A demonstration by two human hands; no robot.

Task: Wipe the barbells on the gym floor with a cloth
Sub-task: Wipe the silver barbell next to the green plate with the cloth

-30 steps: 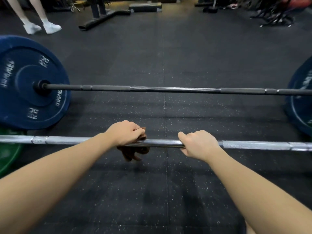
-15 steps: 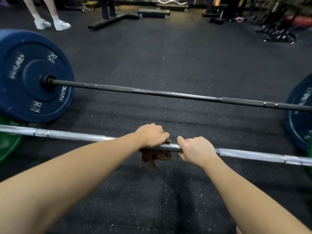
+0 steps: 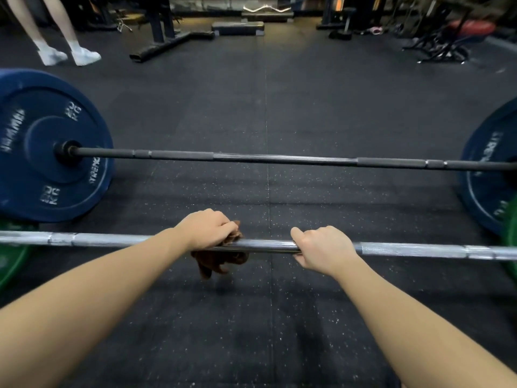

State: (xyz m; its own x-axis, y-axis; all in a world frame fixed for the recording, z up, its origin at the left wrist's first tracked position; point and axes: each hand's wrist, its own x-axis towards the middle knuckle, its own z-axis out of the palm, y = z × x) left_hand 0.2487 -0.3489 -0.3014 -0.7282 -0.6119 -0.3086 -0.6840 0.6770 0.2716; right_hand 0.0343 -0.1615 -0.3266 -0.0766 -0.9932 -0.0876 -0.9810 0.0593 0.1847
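2 barbells: silver bar, black bar. 1 cloth. your left hand clamps cloth round silver bar, now slid left, away from your right hand, which grips the silver bar.

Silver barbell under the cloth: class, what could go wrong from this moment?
1. The brown cloth hangs bunched below the left hand, so it may slip off or miss part of the silver bar.
2. The bar sits on round green plates; a hard push might roll it toward the blue plate, though the right hand grips it.
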